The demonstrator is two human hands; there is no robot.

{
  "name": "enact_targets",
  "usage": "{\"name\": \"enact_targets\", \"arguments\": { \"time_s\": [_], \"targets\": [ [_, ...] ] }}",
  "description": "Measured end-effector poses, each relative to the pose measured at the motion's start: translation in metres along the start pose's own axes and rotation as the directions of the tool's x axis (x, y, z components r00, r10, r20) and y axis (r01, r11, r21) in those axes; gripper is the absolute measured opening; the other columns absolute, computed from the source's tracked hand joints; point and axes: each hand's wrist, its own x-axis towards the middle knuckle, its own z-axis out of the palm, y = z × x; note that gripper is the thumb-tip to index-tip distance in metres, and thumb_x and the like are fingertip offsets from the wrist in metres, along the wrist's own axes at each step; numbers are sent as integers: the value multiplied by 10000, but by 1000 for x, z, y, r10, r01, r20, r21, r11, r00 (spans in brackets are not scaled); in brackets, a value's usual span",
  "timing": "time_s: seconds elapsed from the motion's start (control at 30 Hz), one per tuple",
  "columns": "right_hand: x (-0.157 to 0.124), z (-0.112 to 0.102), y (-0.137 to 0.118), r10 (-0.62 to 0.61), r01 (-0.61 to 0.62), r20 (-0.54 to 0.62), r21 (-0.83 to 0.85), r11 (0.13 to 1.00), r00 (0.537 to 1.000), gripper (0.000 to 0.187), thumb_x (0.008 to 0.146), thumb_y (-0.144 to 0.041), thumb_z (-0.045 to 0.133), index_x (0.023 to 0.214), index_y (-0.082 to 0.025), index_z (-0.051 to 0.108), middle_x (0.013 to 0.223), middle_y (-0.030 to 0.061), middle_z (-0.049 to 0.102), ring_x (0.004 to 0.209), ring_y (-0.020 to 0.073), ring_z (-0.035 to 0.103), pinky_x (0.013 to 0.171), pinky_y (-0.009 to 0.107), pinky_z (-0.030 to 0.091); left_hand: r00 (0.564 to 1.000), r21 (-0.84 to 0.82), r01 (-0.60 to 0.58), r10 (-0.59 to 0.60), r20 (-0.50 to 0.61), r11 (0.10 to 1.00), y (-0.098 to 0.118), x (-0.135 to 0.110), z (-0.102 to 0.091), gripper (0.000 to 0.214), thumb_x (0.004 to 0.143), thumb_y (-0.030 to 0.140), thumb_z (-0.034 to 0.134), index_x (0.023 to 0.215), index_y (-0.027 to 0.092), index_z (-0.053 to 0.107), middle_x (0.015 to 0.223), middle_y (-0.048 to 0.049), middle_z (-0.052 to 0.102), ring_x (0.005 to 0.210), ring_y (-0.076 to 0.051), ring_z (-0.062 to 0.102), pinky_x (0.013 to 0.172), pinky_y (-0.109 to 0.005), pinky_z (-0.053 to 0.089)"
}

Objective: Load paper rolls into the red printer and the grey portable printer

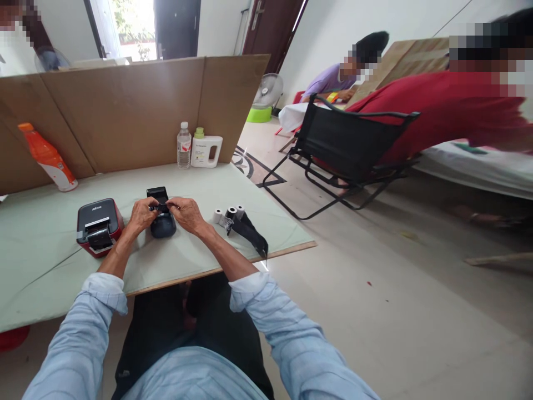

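A small black device (163, 226) stands on the table with its upper part raised like an open lid. Over its middle, my left hand (142, 215) is closed in a pinch from the left side. My right hand (187, 214) pinches from the right, its fingertips close to the left hand's. Something small and dark shows between the fingers, too small to name. Left of my left hand sits a black and red label printer (99, 225). Several small rolls (231, 213) stand to the right of my right hand, with a loose black ribbon (251, 233) trailing toward the table edge.
A cardboard screen (137, 116) borders the table's back. Before it are an orange bottle (49, 158), a clear bottle (184, 146) and a white jug (207, 151). To the right, a person in red sits in a black folding chair (345, 139); another leans over a table.
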Motion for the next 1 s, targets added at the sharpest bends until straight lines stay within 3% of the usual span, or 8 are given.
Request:
{"name": "enact_targets", "arguments": {
  "time_s": [0.17, 0.43, 0.7, 0.87, 1.0],
  "targets": [
    [1, 0, -3, -15, 16, 10, -2, 1000, 1000, 314, 978, -126, 566, 1119, -251, 817, 1136, 43, 830, 1037, 209, 760, 943, 302, 547, 999, -70, -3, 6, 49, 998, -6, -5, -1, 246, 765, 245, 703, 983, 185, 799, 1005, -51, 822, 951, -248, 731, 921, -352, 552],
    [-5, 7, -4, -19, 24, 75, -73, 997, 997, 316, 982, -138, 570, 1149, -256, 810, 1151, 51, 813, 1046, 225, 735, 932, 321, 547, 994, 161, 5, -22, 106, 987, -2, 2, -1, 376, 752, 138, 610, 1025, 218, 856, 1025, -82, 837, 994, -271, 748, 954, -357, 567],
    [-23, 19, -7, -66, 86, 128, -157, 984, 990, 252, 1018, -155, 591, 1160, -219, 790, 1157, 97, 773, 1111, 251, 650, 995, 352, 502, 967, 160, -144, 105, 232, 977, -14, -4, -7, 465, 696, 123, 537, 1011, 211, 868, 1073, -66, 831, 1040, -234, 737, 1015, -321, 570],
    [-38, 25, -8, -139, 151, 89, -142, 978, 986, 255, 1026, -147, 588, 1137, -247, 795, 1178, 87, 766, 1121, 257, 633, 1017, 371, 518, 974, 63, -147, 133, 183, 987, -18, -17, -7, 425, 697, 122, 539, 956, 228, 859, 1120, -70, 802, 1095, -248, 720, 1069, -367, 562],
    [-47, 31, -7, -174, 181, 68, -119, 976, 982, 287, 983, -114, 627, 1170, -250, 796, 1250, 102, 749, 1197, 281, 618, 1059, 420, 531, 999, 9, -33, 33, -14, 999, -23, -21, -5, 474, 717, 102, 542, 1080, 222, 823, 1209, -87, 744, 1160, -262, 693, 1113, -414, 548]
  ]
}}
